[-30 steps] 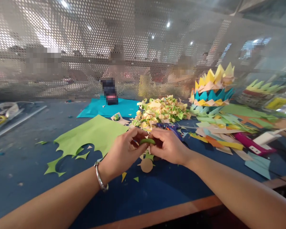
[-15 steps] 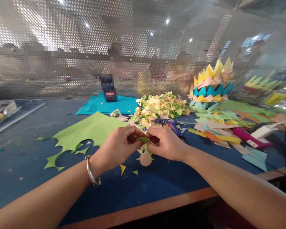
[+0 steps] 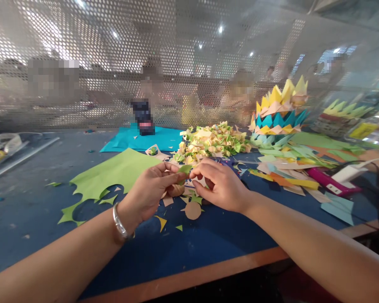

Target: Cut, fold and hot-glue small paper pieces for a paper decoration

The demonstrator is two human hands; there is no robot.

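My left hand (image 3: 153, 189), with a silver bangle at the wrist, pinches a small green paper piece (image 3: 185, 169) between thumb and fingers. It looks curved or folded. Close by on the right, my right hand (image 3: 222, 185) has its fingers curled and a gap between thumb and index finger, with nothing seen between them. Its index fingertip is near the green piece; whether they touch I cannot tell. Below the hands a round tan paper disc (image 3: 193, 210) lies among small scraps. To the left lies a green paper sheet (image 3: 113, 168) with rounded bites cut from its edge.
Behind my hands is a heap of small folded paper pieces (image 3: 214, 141). A tiered paper model (image 3: 279, 115) stands at back right, near cut paper strips (image 3: 290, 172) and a magenta power strip (image 3: 333, 183). Blue paper (image 3: 116, 141) lies before a perforated metal screen (image 3: 97, 97).
My right hand has let go of the green paper piece and opened slightly. My left hand has turned and lifted the piece a little up and to the left.
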